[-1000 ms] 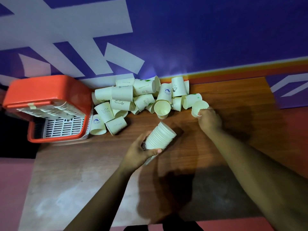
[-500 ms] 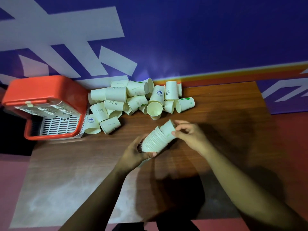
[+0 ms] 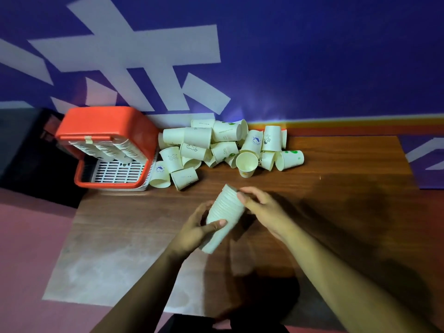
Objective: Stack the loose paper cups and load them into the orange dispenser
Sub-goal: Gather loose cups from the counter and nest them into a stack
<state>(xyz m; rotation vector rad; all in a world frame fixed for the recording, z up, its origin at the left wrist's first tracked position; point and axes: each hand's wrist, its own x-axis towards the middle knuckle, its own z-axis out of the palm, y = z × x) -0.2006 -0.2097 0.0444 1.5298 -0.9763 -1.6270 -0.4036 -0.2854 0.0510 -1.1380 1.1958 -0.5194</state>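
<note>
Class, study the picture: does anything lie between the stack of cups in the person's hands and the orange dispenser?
Mostly bare table. Two loose cups lie beside the orange dispenser, on the side facing the pile, close to the path. Otherwise the stack, gripped by left hand and right hand, faces nothing visible.

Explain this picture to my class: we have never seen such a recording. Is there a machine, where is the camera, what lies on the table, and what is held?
There is no machine: these are a person's two bare hands. The camera sits on the person's head, looking down. A pile of loose paper cups lies on the wooden table by the wall; left of it stands an orange dispenser with rows of cups inside. The left hand grips a stack of nested cups; the right hand holds its upper end.
</note>
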